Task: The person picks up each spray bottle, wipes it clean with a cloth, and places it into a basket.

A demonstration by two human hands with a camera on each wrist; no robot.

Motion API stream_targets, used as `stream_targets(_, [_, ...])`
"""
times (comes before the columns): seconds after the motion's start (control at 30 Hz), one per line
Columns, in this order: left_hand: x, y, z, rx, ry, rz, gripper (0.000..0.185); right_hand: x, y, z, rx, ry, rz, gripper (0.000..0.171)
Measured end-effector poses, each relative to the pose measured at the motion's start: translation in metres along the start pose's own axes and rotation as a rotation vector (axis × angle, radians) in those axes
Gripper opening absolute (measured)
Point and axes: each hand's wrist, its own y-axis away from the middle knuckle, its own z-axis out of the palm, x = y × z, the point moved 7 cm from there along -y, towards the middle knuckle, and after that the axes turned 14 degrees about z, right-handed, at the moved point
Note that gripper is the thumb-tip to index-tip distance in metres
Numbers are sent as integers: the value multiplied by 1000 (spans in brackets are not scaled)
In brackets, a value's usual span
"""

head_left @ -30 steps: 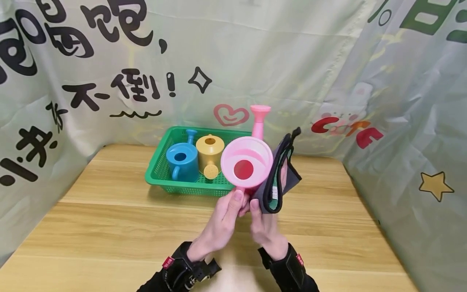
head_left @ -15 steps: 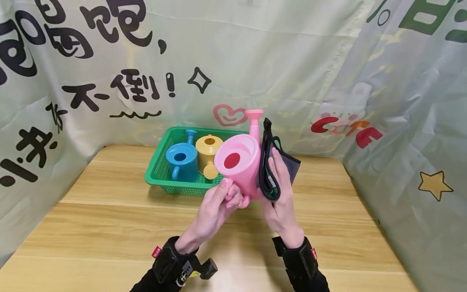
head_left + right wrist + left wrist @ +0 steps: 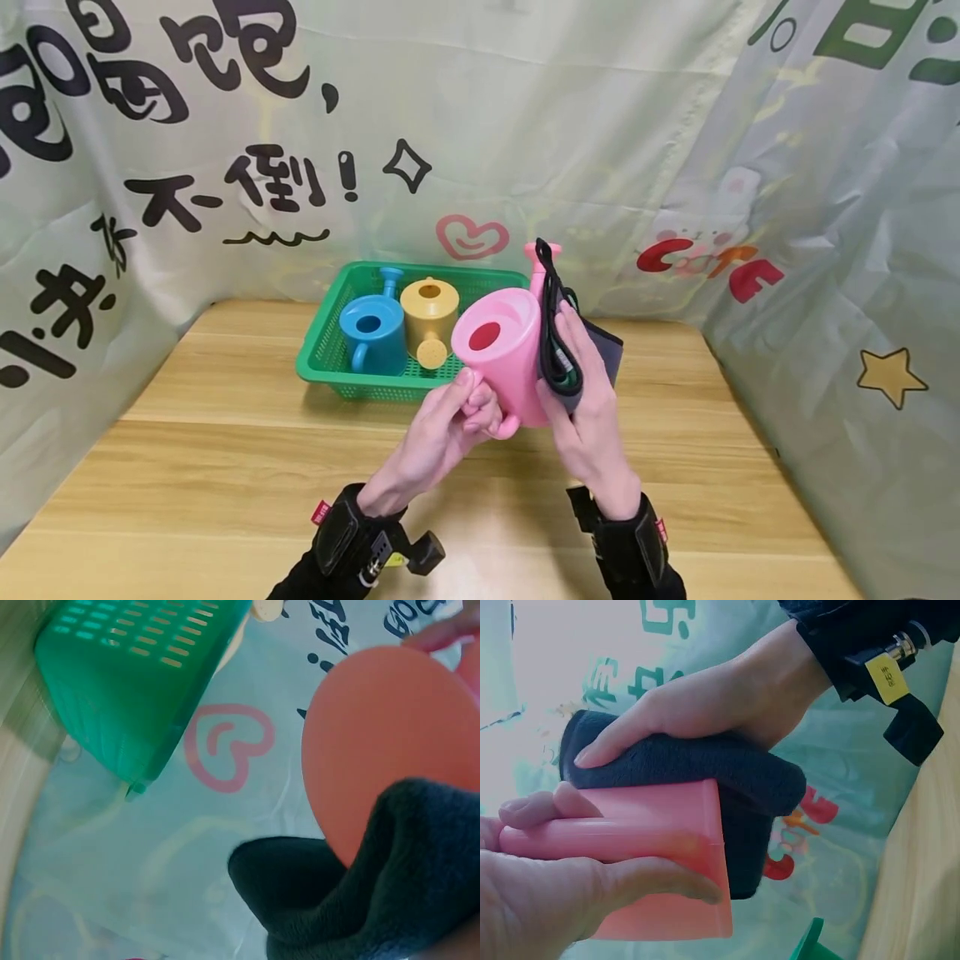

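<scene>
A pink watering can (image 3: 498, 358) is tilted in the air above the table, its opening facing up and to the left. My left hand (image 3: 450, 417) grips the can's handle (image 3: 592, 838), thumb along it. On the can's right side, my right hand (image 3: 592, 417) holds a folded dark grey cleaning cloth (image 3: 564, 358) with black edging against the wall. From the left wrist, the right thumb lies over the cloth (image 3: 675, 761). Part of the spout is hidden behind the cloth in the head view. The right wrist view shows the cloth (image 3: 390, 877) touching the can's base (image 3: 382, 742).
Behind the can, a green plastic basket (image 3: 367, 385) stands on the wooden table (image 3: 225, 467). A blue watering can (image 3: 375, 337) and a yellow one (image 3: 430, 312) sit inside it. Printed fabric curtains (image 3: 600, 125) enclose the table at the back and sides.
The pink can has tilted from facing the camera and turned its opening leftward. My right hand has shifted from the cloth's lower edge to its outer side, pressing it on the can.
</scene>
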Motion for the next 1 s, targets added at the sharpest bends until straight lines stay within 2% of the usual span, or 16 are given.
stream_targets(0.17, [0, 1, -6, 61, 43, -7, 36, -14, 7, 14, 64, 277, -120, 51])
stream_targets(0.3, [-1, 1, -12, 162, 87, -35, 35, -21, 13, 26, 24, 366, -184, 49])
stream_targets(0.4, [-2, 1, -16, 225, 108, -53, 34, -22, 16, 30, -18, 366, -214, 47])
stream_targets(0.47, [-2, 1, -17, 239, 115, -59, 33, -20, 16, 31, -34, 342, -217, 46])
stream_targets(0.6, [-5, 1, -16, 208, 105, -50, 35, -10, 13, 26, -35, 260, -171, 45])
stream_targets(0.77, [-7, 1, -15, 183, 64, -49, 37, 0, 9, 20, -38, 180, -92, 63])
stream_targets(0.83, [-7, 1, -15, 192, 57, -52, 37, -1, 10, 21, -47, 191, -105, 58])
stream_targets(1.0, [-4, 1, -18, 241, 62, -46, 36, -10, 15, 28, -79, 243, -198, 45])
